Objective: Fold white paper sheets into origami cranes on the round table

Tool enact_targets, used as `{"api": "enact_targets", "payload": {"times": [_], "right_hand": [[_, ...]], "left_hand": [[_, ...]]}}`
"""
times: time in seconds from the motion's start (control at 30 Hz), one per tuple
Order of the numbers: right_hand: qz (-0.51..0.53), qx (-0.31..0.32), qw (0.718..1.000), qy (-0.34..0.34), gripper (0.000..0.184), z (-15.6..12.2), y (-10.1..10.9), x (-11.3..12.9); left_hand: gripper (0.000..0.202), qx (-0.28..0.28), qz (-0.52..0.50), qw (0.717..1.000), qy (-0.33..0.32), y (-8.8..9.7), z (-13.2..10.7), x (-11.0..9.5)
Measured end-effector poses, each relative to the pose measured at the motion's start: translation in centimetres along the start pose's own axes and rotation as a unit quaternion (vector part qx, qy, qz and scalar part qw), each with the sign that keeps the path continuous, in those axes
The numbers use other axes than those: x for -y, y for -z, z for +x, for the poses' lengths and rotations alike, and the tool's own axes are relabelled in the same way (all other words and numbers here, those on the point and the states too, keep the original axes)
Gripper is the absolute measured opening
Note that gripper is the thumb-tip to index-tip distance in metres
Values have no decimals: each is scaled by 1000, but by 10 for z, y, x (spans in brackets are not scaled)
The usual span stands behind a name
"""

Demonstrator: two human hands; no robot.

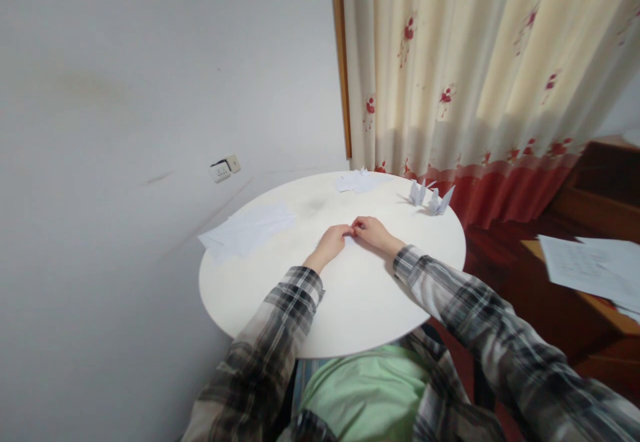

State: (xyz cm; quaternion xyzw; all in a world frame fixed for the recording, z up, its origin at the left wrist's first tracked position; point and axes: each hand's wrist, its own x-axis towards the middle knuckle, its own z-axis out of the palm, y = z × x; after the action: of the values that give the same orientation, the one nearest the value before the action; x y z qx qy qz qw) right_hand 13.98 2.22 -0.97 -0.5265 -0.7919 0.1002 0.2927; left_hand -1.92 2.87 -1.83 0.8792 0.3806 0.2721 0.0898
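Note:
Over the middle of the round white table (260, 289), my left hand (333, 242) and my right hand (373, 231) meet at the fingertips. Both are closed in a pinch on a small piece of white paper (349, 239), most of which the fingers cover. How it is folded cannot be made out. Two folded paper cranes, one (417, 193) a little behind the other (440, 203), stand near the table's right edge, beyond my right hand. White paper sheets (255, 225) lie flat at the left edge, away from my left hand.
Paper scraps (357, 181) lie at the table's far side. A wall with a socket (220, 171) borders the left, and a flowered curtain (450, 95) hangs behind. At right, written sheets (590, 265) rest on brown wooden furniture (605, 309).

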Motion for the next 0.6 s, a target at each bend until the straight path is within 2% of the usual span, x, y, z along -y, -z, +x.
{"api": "enact_targets", "payload": {"times": [0.1,0.27,0.47,0.6], "right_hand": [[-13,1,1000,-5,21,0,0,-1],[-37,8,999,-14,23,1,0,0],[-55,5,998,-16,24,1,-1,-2],[-64,7,998,-25,25,1,-1,-2]], "left_hand": [[44,-9,42,999,13,0,-1,-1],[42,-38,56,995,76,-1,-4,0],[39,-23,51,992,115,-1,-4,0],[39,-21,51,992,117,-2,-2,1]]}}
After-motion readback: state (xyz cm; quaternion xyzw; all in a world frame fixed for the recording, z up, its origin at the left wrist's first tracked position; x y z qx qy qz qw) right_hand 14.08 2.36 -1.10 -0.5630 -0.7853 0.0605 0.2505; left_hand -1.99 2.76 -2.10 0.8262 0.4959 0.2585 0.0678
